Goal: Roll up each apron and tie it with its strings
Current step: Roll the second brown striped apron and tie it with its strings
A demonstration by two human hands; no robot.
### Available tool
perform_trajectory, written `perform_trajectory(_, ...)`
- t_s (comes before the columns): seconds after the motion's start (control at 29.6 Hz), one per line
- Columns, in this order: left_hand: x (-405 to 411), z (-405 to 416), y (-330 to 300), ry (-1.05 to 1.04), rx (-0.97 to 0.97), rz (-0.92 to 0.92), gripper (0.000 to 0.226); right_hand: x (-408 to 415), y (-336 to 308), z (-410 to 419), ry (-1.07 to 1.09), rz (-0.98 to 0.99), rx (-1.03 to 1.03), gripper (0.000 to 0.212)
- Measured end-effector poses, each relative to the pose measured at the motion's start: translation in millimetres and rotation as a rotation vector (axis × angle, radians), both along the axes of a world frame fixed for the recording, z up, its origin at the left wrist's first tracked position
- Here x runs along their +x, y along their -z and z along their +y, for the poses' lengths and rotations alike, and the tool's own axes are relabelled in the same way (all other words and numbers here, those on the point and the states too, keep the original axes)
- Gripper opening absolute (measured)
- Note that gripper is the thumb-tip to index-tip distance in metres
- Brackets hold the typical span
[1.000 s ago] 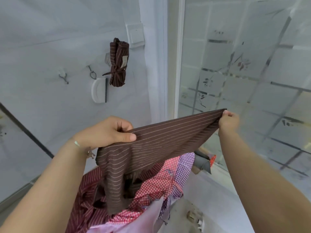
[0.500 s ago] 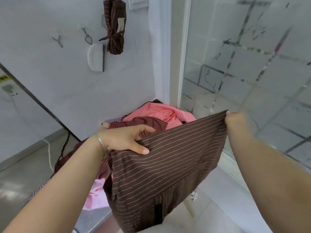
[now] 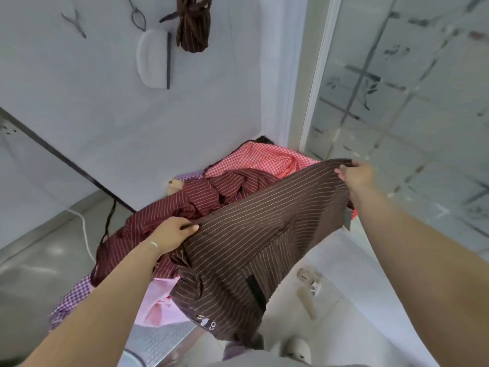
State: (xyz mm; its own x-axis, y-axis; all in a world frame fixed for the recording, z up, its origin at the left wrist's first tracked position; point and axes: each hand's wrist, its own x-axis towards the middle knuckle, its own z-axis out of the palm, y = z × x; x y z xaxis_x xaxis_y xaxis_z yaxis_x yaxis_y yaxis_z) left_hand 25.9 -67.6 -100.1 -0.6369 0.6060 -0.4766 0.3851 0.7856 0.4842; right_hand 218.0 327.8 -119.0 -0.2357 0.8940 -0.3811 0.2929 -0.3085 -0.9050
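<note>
Your left hand (image 3: pixel 173 234) pinches one top corner of the brown striped apron (image 3: pixel 246 245), thumb on the upper side of the cloth and fingers curled under its edge. Your right hand (image 3: pixel 356 176) grips the opposite top corner, fingers closed round a bunched bit of hem. Between your two hands the top edge is stretched taut, rising from lower left to upper right, and the rest of the apron hangs down slack toward you, with a dark rectangular patch and a small printed mark near its lower edge. It hangs in front of a heap of other aprons: a maroon striped apron (image 3: pixel 211 189) lies just behind it, a red checked apron (image 3: pixel 264 161) sits at the far corner of the pile against the wall, and pink cloth (image 3: pixel 156 305) and a purple checked apron (image 3: pixel 74 295) show at the near left edge. Up on the wall a rolled apron (image 3: pixel 194 25), already tied with its strings, hangs beside a white holder (image 3: pixel 152 59).
</note>
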Motion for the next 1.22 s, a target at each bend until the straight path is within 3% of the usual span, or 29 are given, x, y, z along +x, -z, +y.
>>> perform_trajectory(0.17, -40.8, 3.6, 16.0, -0.055, -0.013, 0.059, 0.037, -59.1, -11.3, 3.2, -0.01, -0.072, 0.149, 0.021)
perform_trajectory(0.24, -54.5, 10.2, 20.3, -0.086, 0.002, 0.068, 0.039, -82.2, -22.4, -8.9, -0.072, -0.054, 0.23, 0.038)
perform_trajectory(0.3, -71.3, 16.2, 27.8, -0.115, -0.018, 0.072, 0.04, -106.0, -25.1, -32.2, -0.196, -0.071, 0.333, 0.072)
perform_trajectory(0.37, -78.3, 20.6, 36.3, -0.099, -0.047, 0.073, 0.039, -121.3, -19.4, -71.2, -0.465, -0.175, 0.465, 0.083)
perform_trajectory(0.47, -81.8, 26.2, 46.5, -0.036, -0.049, 0.078, 0.035, -143.3, 4.7, -151.6, -0.995, -0.309, 0.63, 0.062)
perform_trajectory(0.61, -75.3, 34.3, 41.6, 0.088, 0.038, 0.109, 0.031, -174.2, 32.2, -223.8, -1.419, -0.34, 0.552, 0.065)
perform_trajectory(0.68, -78.7, 34.3, 37.6, 0.118, 0.068, 0.037, 0.027, -186.9, 36.8, -231.9, -1.444, -0.383, 0.552, 0.046)
perform_trajectory(0.74, -85.6, 28.1, 27.1, 0.129, 0.065, -0.146, 0.021, -191.1, 41.1, -231.1, -1.396, -0.449, 0.615, 0.03)
perform_trajectory(0.84, -105.7, 10.5, 2.3, 0.191, -0.022, -0.447, 0.017, -190.2, 46.7, -230.9, -1.341, -0.434, 0.646, 0.026)
perform_trajectory(0.91, -119.8, -0.8, -13.7, 0.26, -0.138, -0.522, 0.022, -192.3, 45.8, -235.3, -1.338, -0.401, 0.653, 0.024)
perform_trajectory(1.08, -137.9, -23.5, -51.7, 0.248, -0.3, -0.388, 0.03, -199.6, 42.1, -240.1, -1.271, -0.365, 0.619, 0.022)
perform_trajectory(1.22, -148.4, -39.0, -86.8, 0.19, -0.37, -0.141, 0.029, -196.9, 43.4, -231.1, -1.197, -0.476, 0.62, 0.022)
